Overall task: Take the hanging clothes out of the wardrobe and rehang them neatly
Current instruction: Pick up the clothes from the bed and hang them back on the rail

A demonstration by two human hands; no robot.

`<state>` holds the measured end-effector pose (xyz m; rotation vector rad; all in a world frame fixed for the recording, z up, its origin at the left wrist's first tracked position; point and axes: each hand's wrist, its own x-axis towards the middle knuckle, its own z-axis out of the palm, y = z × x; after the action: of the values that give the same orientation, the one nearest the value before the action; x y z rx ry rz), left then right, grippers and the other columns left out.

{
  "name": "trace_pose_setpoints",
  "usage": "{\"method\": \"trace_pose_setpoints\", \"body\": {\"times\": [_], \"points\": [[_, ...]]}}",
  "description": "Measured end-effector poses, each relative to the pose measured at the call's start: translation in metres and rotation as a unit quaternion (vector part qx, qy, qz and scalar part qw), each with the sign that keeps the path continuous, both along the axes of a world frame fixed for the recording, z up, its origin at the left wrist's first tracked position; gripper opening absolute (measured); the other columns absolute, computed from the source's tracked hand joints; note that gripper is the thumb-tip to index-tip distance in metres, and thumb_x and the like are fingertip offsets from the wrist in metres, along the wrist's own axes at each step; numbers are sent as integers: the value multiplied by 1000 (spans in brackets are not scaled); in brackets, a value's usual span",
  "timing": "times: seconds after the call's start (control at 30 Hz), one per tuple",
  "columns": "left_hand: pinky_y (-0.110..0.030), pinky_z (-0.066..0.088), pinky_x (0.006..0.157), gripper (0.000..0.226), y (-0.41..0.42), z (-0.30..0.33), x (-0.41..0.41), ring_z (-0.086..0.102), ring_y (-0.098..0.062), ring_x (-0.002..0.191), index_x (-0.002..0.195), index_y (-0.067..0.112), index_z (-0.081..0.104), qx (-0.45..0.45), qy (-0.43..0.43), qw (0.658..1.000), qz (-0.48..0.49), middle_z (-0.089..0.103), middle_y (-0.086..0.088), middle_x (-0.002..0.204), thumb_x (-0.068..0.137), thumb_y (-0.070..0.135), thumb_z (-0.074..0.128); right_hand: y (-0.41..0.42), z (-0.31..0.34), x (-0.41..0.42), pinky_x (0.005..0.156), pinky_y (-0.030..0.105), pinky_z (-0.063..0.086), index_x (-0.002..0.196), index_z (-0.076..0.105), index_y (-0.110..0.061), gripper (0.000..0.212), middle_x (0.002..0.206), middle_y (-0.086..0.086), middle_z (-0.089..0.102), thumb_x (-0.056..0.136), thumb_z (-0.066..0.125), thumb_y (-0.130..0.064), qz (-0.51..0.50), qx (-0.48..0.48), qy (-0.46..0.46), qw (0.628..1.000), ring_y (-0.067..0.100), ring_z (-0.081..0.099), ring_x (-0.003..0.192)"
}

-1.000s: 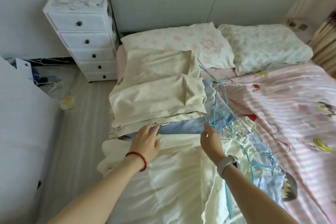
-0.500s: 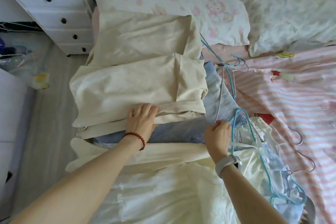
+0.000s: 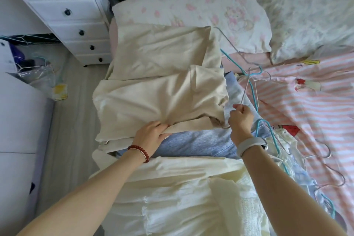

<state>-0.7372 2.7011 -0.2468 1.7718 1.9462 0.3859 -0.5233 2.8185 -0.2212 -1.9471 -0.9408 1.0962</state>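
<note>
Beige garment on pile at bed's left edge, long axis across bed. L hand grips its near hem; R hand pinches pale hanger wire at garment's right end, nearer hooks.

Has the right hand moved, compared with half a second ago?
Yes. The right hand has gone up the bed toward the pillows, and now pinches a pale wire hanger beside the beige garment.

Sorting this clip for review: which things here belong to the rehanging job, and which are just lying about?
Job:
left hand gripping beige garment
right hand pinching white hanger
blue denim
teal hangers
cream dress

Lying about:
pillows
striped duvet
drawer chest
plastic bag
</note>
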Motion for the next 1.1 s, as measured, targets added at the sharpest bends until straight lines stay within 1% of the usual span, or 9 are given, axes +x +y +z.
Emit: {"method": "trace_pose_setpoints", "body": {"times": [0.17, 0.27, 0.33, 0.4, 0.47, 0.57, 0.73, 0.93, 1.1], "points": [[-34, 44, 75, 21, -27, 37, -16, 59, -27, 89, 102, 7, 67, 37, -39, 998, 26, 67, -10, 93, 90, 21, 58, -15, 36, -17, 61, 21, 35, 101, 55, -13, 33, 68, -5, 47, 90, 29, 3, 41, 77, -14, 996, 10, 43, 63], [-28, 41, 71, 18, -44, 61, -24, 59, -26, 83, 98, 3, 68, 48, -63, 996, 32, 66, -10, 88, 87, 16, 62, -27, 67, -34, 64, 23, 34, 102, 59, -2, 34, 67, -3, 47, 87, 30, 6, 4, 129, -1, 992, 9, 42, 63], [-22, 36, 67, 16, -58, 78, -28, 58, -24, 78, 93, 4, 69, 47, -68, 996, 27, 66, -8, 82, 85, 16, 65, -40, 88, -46, 63, 21, 31, 88, 62, -4, 26, 68, -1, 50, 88, 36, 0, 21, 173, -22, 984, 7, 43, 63], [-21, 33, 63, 13, -73, 94, -32, 58, -24, 76, 90, 5, 69, 48, -71, 996, 32, 65, -7, 80, 84, 17, 65, -55, 107, -58, 54, 24, 24, 61, 48, -14, 29, 57, -4, 40, 89, 44, -13, 55, 205, -32, 977, 4, 36, 52], [-23, 39, 67, 13, -89, 108, -38, 60, -20, 80, 92, 9, 69, 37, -77, 996, 34, 67, -3, 86, 85, 19, 63, -68, 129, -68, 49, 23, 24, 54, 30, -17, 40, 51, -6, 29, 89, 48, -23, 91, 230, -29, 968, 7, 29, 48], [-32, 47, 83, 14, -110, 134, -49, 60, -14, 92, 98, 14, 69, 30, -96, 994, 35, 66, 2, 98, 88, 17, 58, -81, 165, -76, 49, 16, 30, 52, 33, -23, 43, 47, -7, 34, 89, 53, -28, 129, 275, -40, 952, 3, 36, 46], [-25, 37, 95, 37, -125, 215, -82, 49, -22, 114, 125, 9, 51, 200, -28, 971, 125, 47, -10, 126, 89, 15, 56, -109, 223, -89, 46, 20, 23, 46, 26, -27, 53, 39, -6, 26, 89, 57, -31, 176, 344, -50, 921, 8, 27, 42], [-51, 26, 105, 57, -160, 326, -109, 31, -42, 132, 138, 5, 37, 404, 147, 872, 236, 32, -25, 143, 88, 28, 51, -161, 298, -106, 47, 26, 27, 52, 52, -9, 48, 45, 2, 43, 85, 56, -42, 261, 473, -126, 832, 16, 38, 45], [-55, 2, 110, 55, -217, 375, -113, 20, -31, 140, 143, 17, 30, 354, 194, 883, 241, 34, -12, 147, 93, 33, 48, -209, 352, -108, 45, 30, 34, 55, 56, -4, 54, 46, 5, 49, 85, 45, -48, 278, 580, -164, 748, 20, 45, 44]]}}
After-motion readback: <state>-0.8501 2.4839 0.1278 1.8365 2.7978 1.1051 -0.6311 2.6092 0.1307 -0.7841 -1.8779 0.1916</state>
